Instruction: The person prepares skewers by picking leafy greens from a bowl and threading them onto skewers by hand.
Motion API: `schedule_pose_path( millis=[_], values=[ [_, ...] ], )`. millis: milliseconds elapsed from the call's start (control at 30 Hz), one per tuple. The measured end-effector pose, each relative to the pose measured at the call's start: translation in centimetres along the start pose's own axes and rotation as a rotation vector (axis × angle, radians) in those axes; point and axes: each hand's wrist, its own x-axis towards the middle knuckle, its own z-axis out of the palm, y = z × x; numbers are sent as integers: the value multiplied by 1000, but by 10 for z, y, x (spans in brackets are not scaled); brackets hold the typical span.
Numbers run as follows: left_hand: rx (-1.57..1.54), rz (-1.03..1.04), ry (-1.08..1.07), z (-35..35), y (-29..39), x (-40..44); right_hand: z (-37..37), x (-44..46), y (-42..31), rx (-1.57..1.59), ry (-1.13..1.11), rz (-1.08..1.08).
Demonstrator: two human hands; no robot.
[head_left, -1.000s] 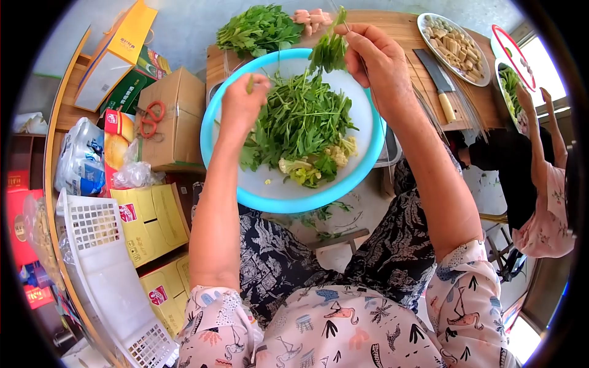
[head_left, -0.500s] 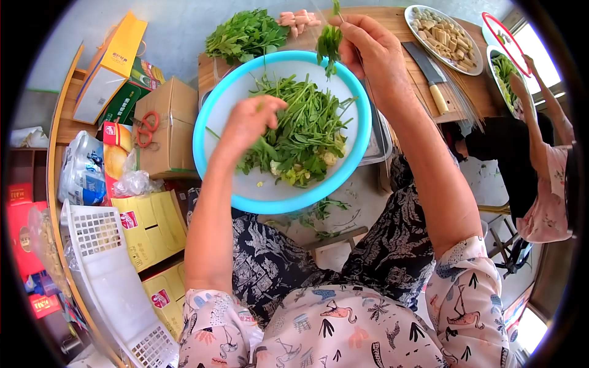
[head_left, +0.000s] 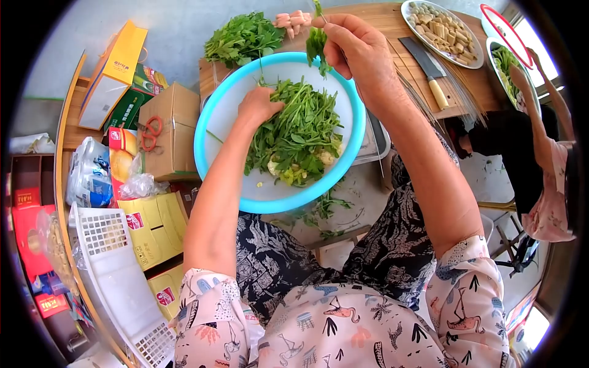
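Note:
A white basin with a blue rim [head_left: 200,144] sits in front of my lap, holding a heap of leafy greens [head_left: 304,129] with long stems. My left hand [head_left: 259,107] is at the heap's upper left edge, fingers curled into the stems and partly hidden. Above the basin's far right side, my right hand [head_left: 362,52] grips a thin skewer [head_left: 324,18] with a small bunch of green leaves [head_left: 316,49] on it. Paler yellowish pieces [head_left: 294,175] lie at the near side of the heap.
Behind the basin lie more leafy greens [head_left: 244,38] and pink pieces [head_left: 293,23]. To the right are a cleaver [head_left: 423,60], loose skewers [head_left: 466,92] and a platter [head_left: 407,13] of food. Boxes [head_left: 169,132] and red scissors [head_left: 151,132] stand left. Another person's arm [head_left: 540,135] shows at right.
My left hand has moved up and right, from above the basin into the edge of the greens. My right hand, still gripping the skewer, has shifted slightly left.

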Motion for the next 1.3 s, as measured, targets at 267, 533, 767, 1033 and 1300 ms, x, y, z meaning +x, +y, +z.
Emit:
schedule_pose_path(
  millis=[267,533,767,1033,1300],
  values=[
    [-11,50,321,-68,5,-55,-11,5,-1,73,-1,9],
    [-260,198,144,-68,46,-102,-9,0,-8,113,13,48],
    [-306,113,253,-73,29,-105,-12,4,-5,115,30,43],
    [-22,317,208,-7,73,-80,-10,4,-2,153,15,60],
    [-206,271,110,-7,76,-76,-14,0,-8,91,32,70]
  ],
)
